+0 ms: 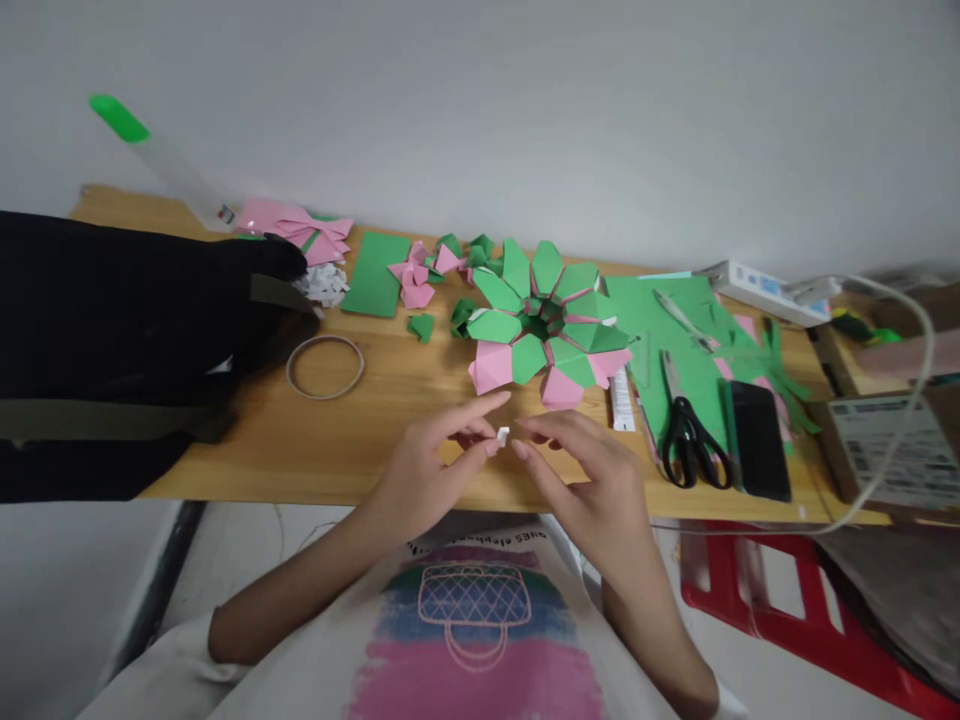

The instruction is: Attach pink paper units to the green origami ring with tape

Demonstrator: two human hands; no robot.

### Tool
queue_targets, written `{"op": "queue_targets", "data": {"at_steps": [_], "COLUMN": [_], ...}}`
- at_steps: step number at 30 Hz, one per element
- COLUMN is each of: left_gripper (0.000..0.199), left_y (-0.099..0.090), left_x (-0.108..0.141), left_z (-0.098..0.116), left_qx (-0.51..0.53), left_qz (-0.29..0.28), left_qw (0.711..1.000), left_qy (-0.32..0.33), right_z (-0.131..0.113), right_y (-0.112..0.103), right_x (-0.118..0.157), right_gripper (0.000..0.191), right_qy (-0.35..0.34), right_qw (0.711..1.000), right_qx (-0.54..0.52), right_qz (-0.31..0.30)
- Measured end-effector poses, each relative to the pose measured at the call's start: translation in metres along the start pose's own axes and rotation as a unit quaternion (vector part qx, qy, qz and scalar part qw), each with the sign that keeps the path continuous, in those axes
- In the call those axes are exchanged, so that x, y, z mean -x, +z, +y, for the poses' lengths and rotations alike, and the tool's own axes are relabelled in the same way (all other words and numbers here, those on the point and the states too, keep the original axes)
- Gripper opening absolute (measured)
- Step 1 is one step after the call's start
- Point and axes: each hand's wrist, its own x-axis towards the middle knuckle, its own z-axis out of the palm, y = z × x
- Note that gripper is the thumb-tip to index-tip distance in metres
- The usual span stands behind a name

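Near the table's front edge, my left hand (442, 455) pinches a tiny white paper piece (503, 436) between thumb and a finger, its index finger stretched out. Just to the right is my right hand (581, 470), thumb and fingers bent and a little apart, with nothing between them. Beyond both hands stands a green and pink folded-paper flower (525, 355), a ring of petals around an open centre. Small green and pink folded pieces (415, 285) lie to its left.
Black scissors (691, 440), a phone (759, 440), a white tube (622, 400) and green sheets (652, 330) lie at the right. A power strip (772, 292) sits behind them. At the left are a tape ring (325, 394), white scraps (324, 285) and a black bag (120, 350).
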Motion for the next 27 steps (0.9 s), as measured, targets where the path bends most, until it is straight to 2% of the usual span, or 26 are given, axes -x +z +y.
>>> {"op": "queue_targets", "data": {"at_steps": [2,4,10,16,23,27], "left_gripper": [0.045,0.049,0.028,0.033,0.017,0.013], "left_y": [0.002,0.004,0.011,0.015,0.018,0.019], "left_x": [0.0,0.0,-0.002,-0.005,-0.01,-0.013], "left_z": [0.001,0.001,-0.003,-0.003,-0.001,-0.002], "left_qx": [-0.025,-0.043,-0.088,-0.092,-0.137,-0.15], "left_qz": [-0.021,-0.034,-0.048,-0.072,-0.073,-0.076], "left_qw": [0.999,0.997,0.994,0.991,0.982,0.981], "left_qy": [0.022,0.049,0.043,0.066,0.108,0.101], "right_z": [0.002,0.004,0.014,0.017,0.021,0.023], "right_y": [0.001,0.0,-0.011,-0.015,-0.013,-0.01], "right_x": [-0.001,-0.002,-0.002,0.0,0.003,0.007], "right_gripper": [0.011,0.01,0.01,0.011,0.009,0.009], "right_qy": [0.001,0.002,-0.012,0.011,0.004,-0.03], "right_qw": [1.0,1.0,0.998,0.994,0.999,0.997], "right_qx": [-0.002,-0.007,-0.002,-0.016,0.004,0.067], "right_qz": [-0.008,-0.015,-0.058,-0.105,-0.05,-0.019]}}
